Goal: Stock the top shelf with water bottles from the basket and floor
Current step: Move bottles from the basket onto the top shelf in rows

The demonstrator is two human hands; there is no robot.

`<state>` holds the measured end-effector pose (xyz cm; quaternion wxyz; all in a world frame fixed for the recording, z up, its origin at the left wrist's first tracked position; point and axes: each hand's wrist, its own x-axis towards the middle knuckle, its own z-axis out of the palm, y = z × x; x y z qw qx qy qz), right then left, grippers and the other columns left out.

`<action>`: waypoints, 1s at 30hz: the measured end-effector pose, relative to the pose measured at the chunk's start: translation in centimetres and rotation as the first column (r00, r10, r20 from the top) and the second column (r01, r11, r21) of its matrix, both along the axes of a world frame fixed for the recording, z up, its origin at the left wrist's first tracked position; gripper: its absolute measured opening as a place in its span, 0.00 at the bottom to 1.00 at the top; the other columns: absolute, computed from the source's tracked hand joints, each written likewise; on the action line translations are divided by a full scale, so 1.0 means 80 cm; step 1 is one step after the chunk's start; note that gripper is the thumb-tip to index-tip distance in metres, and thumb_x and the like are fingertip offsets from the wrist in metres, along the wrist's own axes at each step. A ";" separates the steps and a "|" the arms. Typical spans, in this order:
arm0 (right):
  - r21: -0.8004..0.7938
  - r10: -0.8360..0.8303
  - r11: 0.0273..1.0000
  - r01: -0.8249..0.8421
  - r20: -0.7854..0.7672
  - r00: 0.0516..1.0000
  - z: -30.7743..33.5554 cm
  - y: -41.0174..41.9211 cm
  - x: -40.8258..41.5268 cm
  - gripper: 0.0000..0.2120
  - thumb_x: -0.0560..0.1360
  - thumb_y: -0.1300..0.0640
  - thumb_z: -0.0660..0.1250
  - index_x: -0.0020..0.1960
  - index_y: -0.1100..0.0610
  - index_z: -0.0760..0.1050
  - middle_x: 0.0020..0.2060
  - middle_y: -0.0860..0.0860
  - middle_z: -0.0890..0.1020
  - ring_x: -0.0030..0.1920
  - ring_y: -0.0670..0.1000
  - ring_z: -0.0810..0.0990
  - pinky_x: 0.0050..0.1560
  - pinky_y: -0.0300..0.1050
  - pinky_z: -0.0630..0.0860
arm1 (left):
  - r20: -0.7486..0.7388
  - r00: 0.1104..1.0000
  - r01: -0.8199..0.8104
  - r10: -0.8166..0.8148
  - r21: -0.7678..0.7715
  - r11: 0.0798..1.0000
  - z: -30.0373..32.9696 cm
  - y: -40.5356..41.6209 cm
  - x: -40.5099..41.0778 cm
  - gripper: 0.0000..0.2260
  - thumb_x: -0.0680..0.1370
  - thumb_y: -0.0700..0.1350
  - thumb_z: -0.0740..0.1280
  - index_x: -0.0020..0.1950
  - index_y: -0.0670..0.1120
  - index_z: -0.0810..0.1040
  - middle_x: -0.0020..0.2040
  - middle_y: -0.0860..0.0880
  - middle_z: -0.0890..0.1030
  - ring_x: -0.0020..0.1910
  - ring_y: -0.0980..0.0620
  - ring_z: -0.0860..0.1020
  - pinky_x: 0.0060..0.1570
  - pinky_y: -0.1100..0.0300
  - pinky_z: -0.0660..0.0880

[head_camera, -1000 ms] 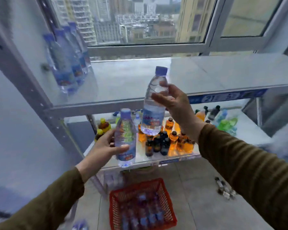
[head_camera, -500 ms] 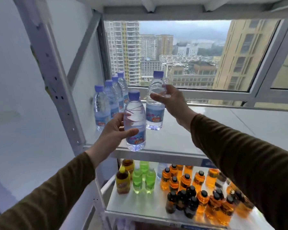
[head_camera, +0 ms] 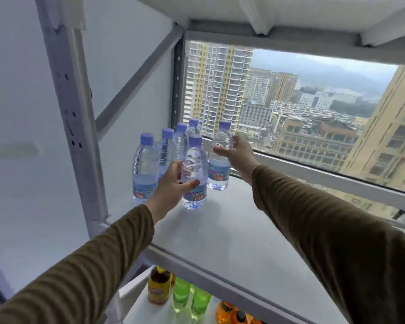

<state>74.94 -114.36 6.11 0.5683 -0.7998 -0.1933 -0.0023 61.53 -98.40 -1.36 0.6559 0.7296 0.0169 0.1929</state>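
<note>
Both my hands reach over the grey top shelf [head_camera: 232,230]. My left hand [head_camera: 173,183] grips a clear water bottle [head_camera: 195,174] with a purple cap and blue label; its base touches the shelf. My right hand [head_camera: 237,155] holds a second water bottle [head_camera: 219,170] around its upper part, farther back, standing on the shelf. To the left stands a row of several matching bottles [head_camera: 145,169] along the shelf's left side. The basket and floor are out of view.
A white upright post [head_camera: 75,127] and a diagonal brace [head_camera: 136,83] frame the shelf's left side. A window frame [head_camera: 325,174] runs behind the shelf. On the lower shelf stand a yellow bottle [head_camera: 159,288], green bottles [head_camera: 189,300] and orange bottles [head_camera: 229,312].
Both hands have moved forward and down over the top shelf with their bottles, which now stand beside the row. My view has tilted upward; the basket has left the frame.
</note>
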 end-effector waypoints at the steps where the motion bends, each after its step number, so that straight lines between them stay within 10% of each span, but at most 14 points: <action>1: -0.009 0.003 1.000 -0.003 0.005 1.000 -0.002 0.005 0.012 0.24 0.72 0.54 0.80 0.62 0.57 0.74 0.54 0.53 0.84 0.49 0.51 0.84 0.46 0.48 0.82 | -0.008 1.000 -0.027 0.027 0.009 1.000 0.000 -0.002 0.008 0.23 0.76 0.38 0.73 0.68 0.43 0.69 0.63 0.47 0.80 0.59 0.51 0.80 0.61 0.55 0.77; 30: -0.029 0.215 0.976 -0.215 -0.006 0.977 -0.060 0.049 0.129 0.28 0.77 0.53 0.75 0.74 0.54 0.71 0.65 0.55 0.82 0.62 0.56 0.82 0.63 0.62 0.80 | -0.105 0.976 -0.161 0.189 0.232 0.959 -0.022 -0.001 0.112 0.30 0.79 0.53 0.70 0.77 0.57 0.58 0.74 0.52 0.71 0.71 0.50 0.72 0.70 0.49 0.70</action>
